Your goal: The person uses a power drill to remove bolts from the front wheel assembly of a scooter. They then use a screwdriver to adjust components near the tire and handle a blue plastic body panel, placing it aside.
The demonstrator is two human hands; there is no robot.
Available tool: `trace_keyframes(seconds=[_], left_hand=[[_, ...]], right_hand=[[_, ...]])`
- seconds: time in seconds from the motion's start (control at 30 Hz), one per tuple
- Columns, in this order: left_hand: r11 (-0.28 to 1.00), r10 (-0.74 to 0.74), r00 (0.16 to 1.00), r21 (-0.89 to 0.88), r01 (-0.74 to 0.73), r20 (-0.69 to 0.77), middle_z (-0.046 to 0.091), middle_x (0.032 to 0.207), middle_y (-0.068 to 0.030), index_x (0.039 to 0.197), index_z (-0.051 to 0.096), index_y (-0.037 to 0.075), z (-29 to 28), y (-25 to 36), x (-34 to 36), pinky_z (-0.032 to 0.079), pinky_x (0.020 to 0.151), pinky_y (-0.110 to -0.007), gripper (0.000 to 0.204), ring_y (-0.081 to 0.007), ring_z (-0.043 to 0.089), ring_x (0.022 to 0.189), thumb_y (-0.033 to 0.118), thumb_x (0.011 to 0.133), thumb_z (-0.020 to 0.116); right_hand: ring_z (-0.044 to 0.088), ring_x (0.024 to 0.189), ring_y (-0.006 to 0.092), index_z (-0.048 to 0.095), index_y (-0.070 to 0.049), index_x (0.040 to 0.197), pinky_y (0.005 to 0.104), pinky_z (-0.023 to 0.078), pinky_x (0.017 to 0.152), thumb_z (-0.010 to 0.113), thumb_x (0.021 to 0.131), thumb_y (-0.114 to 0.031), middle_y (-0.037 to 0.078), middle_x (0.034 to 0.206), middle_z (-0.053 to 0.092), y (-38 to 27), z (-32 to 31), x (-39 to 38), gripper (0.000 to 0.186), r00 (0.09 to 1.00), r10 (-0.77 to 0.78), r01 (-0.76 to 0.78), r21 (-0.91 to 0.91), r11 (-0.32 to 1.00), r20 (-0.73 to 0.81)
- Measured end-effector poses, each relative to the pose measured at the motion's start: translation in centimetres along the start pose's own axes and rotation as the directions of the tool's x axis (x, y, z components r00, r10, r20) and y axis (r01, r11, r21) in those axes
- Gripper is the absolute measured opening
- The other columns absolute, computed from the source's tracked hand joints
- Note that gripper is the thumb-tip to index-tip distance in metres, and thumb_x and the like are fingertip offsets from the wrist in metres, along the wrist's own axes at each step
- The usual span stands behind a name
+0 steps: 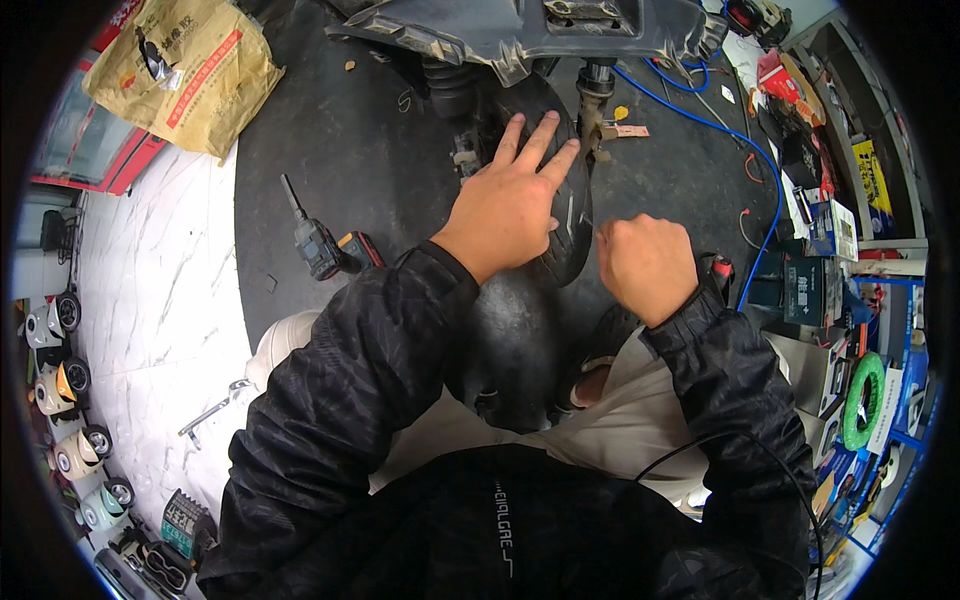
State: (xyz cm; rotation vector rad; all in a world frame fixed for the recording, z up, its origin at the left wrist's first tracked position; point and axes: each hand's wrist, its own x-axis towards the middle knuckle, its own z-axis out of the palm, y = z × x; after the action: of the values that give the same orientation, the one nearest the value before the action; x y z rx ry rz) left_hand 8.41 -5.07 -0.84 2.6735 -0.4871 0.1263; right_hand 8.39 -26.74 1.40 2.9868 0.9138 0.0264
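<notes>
My left hand lies spread over a black tire mounted between two fork legs, its fingertips on the rubber. Just right of the tire, my right hand is closed in a fist; whatever it may hold is hidden. Above both hands is dark, scuffed plastic bodywork. A smooth dark curved piece lies below the tire, between my legs. A cordless power tool rests on the black mat to the left, and a small red-and-black object sits beside my right wrist.
A large tan paper bag is at upper left, small scooters line the left edge. A blue hose runs along the right, beside cluttered boxes and shelving with a green coil. A metal tool lies on white flooring.
</notes>
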Motion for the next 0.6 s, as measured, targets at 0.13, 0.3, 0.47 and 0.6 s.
trace_keyframes(seconds=[0.13, 0.3, 0.47, 0.6], left_hand=[[1.000, -0.003, 1.000, -0.009, 0.003, -0.003, 0.027, 0.178, -0.0140, 0.166, 0.043, 0.016, -0.12, -0.06, 0.10, 0.053, 0.116, -0.051, 0.093, -0.0457, 0.028, 0.161, 0.015, 0.083, 0.086], [0.999, -0.032, 0.999, -0.003, 0.032, 0.022, 0.027, 0.178, -0.0138, 0.166, 0.043, 0.016, -0.13, 0.04, 0.20, 0.053, 0.116, -0.052, 0.093, -0.0453, 0.028, 0.161, 0.014, 0.083, 0.085], [1.000, -0.024, 1.000, 0.000, 0.024, 0.013, 0.027, 0.178, -0.0139, 0.166, 0.043, 0.016, -0.08, -0.01, 0.28, 0.053, 0.116, -0.052, 0.093, -0.0458, 0.028, 0.161, 0.014, 0.084, 0.085], [1.000, -0.018, 1.000, -0.002, 0.018, 0.009, 0.027, 0.178, -0.0142, 0.166, 0.043, 0.016, -0.03, 0.00, 0.25, 0.053, 0.115, -0.052, 0.093, -0.0457, 0.028, 0.161, 0.015, 0.084, 0.085]], right_hand=[[0.074, 0.065, 0.0356, 0.077, -0.008, 0.074, 0.0449, 0.058, 0.061, 0.069, 0.092, -0.020, 0.017, 0.068, 0.071, 0.28, -0.31, -0.17, 0.023, 0.999, 0.007, -0.007, -0.005, 1.000, -0.044], [0.073, 0.065, 0.0386, 0.078, -0.008, 0.078, 0.0472, 0.058, 0.061, 0.070, 0.094, -0.022, 0.018, 0.068, 0.070, 0.59, -0.22, -0.05, 0.023, 1.000, 0.010, -0.009, 0.074, 0.997, -0.017], [0.071, 0.067, 0.0404, 0.078, -0.008, 0.083, 0.0491, 0.057, 0.062, 0.072, 0.095, -0.023, 0.019, 0.069, 0.069, 0.44, 0.07, 0.10, 0.020, 0.996, 0.048, -0.040, 0.119, 0.992, -0.070], [0.071, 0.067, 0.0403, 0.079, -0.008, 0.085, 0.0492, 0.057, 0.062, 0.071, 0.096, -0.023, 0.019, 0.069, 0.070, 0.17, 0.22, 0.22, 0.020, 0.998, 0.031, -0.023, 0.130, 0.991, -0.062]])
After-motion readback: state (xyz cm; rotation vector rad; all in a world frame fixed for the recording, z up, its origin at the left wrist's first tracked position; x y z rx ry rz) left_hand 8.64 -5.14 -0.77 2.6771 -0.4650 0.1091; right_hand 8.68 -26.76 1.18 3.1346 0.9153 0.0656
